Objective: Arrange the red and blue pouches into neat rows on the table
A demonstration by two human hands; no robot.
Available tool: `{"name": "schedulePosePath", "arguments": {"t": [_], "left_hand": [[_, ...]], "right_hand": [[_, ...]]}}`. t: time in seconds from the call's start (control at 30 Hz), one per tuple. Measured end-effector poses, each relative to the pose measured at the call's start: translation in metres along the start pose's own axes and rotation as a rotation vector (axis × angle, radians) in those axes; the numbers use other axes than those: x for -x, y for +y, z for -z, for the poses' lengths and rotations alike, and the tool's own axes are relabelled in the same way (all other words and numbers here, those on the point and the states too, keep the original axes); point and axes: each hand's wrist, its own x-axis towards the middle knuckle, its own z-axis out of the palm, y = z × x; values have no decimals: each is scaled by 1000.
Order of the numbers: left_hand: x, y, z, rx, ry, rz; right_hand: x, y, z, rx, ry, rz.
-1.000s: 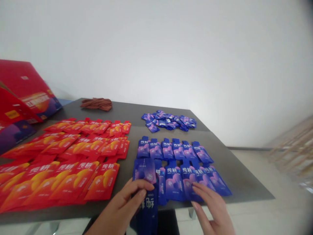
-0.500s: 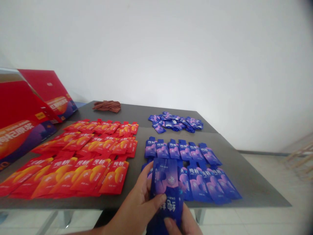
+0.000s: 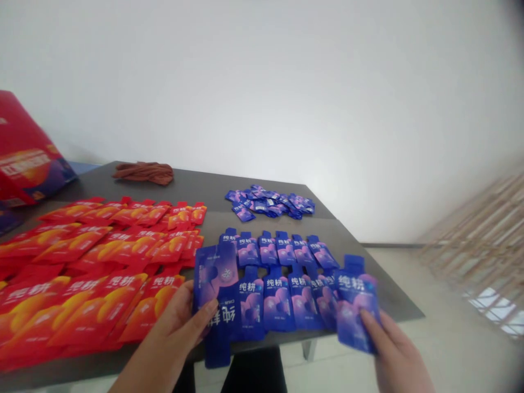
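Note:
My left hand [image 3: 184,319] grips a blue-purple pouch [image 3: 216,278] that is upside down, its spout end pointing at me; whether more pouches lie behind it I cannot tell. On the right, my right hand [image 3: 393,344] pinches one blue pouch [image 3: 357,308] by its lower edge, spout end up, above the table's right front edge. Between the two hands lies a front row of blue pouches [image 3: 278,303], overlapping and spout end away from me. Behind it is a second blue row [image 3: 268,251].
Rows of red-orange pouches [image 3: 123,251] cover the left of the dark table [image 3: 196,183]. A loose heap of blue pouches [image 3: 272,203] lies further back. A brown cloth [image 3: 143,172] and a red carton [image 3: 28,153] are at the back left. Wooden slats [image 3: 483,218] stand right.
My hands have moved apart. The right hand has carried one blue pouch to the right, while the left keeps the upside-down one. The view has turned right.

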Motion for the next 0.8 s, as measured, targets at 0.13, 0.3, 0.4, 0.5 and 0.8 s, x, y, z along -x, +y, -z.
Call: {"name": "schedulePosePath", "arguments": {"t": [0.13,0.3,0.4,0.5,0.8], "left_hand": [[-1,-4,-4,10,13,39],[-2,-7,-8,18,7,30],[-3,-6,-8,11,12,37],[-3,-5,-10,16,6,62],[-6,-10,-8,19,-24,62]], "right_hand": [[-52,-9,38,78,113,-110],[-68,10,40,150,-141,-235],[-74,30,38,202,-258,-248],[-81,46,35,319,-268,-186],[-88,75,25,554,-116,-48]]}}
